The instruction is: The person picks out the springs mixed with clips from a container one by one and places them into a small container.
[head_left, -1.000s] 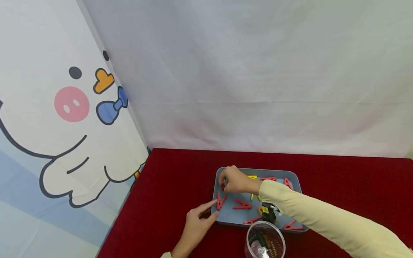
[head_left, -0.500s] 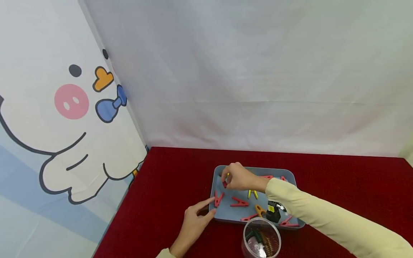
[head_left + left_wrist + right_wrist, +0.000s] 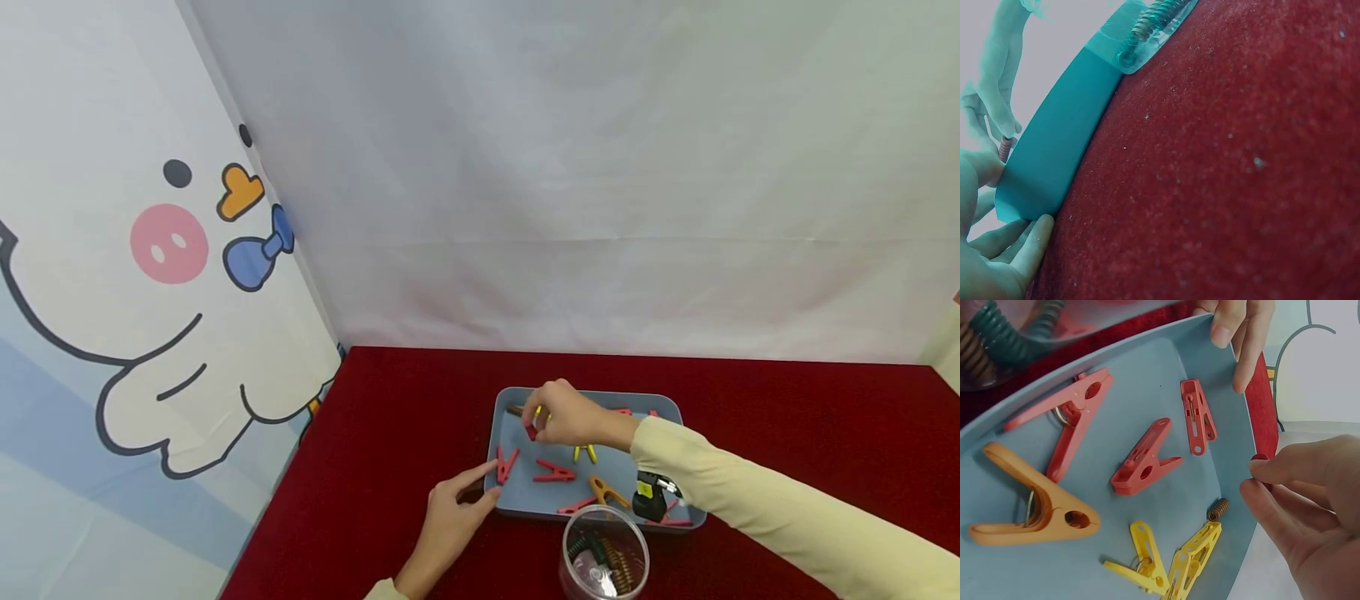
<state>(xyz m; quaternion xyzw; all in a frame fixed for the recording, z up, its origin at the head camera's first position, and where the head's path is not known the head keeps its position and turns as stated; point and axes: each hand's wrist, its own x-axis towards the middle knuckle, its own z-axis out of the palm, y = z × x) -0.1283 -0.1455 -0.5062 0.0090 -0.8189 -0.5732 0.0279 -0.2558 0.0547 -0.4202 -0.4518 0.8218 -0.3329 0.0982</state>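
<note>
My right hand [image 3: 566, 414] is over the back left part of a shallow blue-grey tray [image 3: 540, 498]. Its thumb and fingertips pinch a small red spring [image 3: 1005, 149], mostly covered in the right wrist view. A brown spring [image 3: 1217, 509] lies in the tray near that hand, beside two yellow clothespins, one [image 3: 1144, 562] spread apart from the other [image 3: 1194, 556]. With nearly straight fingers my left hand [image 3: 453, 517] touches the tray's front left corner. Close to it inside lies a red clothespin [image 3: 1199, 417], with another red clothespin [image 3: 1144, 459] farther in.
A clear round tub [image 3: 604, 550] holding green and brown springs stands against the tray's front side. Inside the tray are an orange clothespin [image 3: 1041, 512] and several more red ones. The red cloth [image 3: 420, 417] covers the table, with a white curtain [image 3: 637, 208] behind.
My right hand has shifted a little to the right with the red spring, and the brown spring at the back left corner has come into view. My left hand stays at the tray's edge.
</note>
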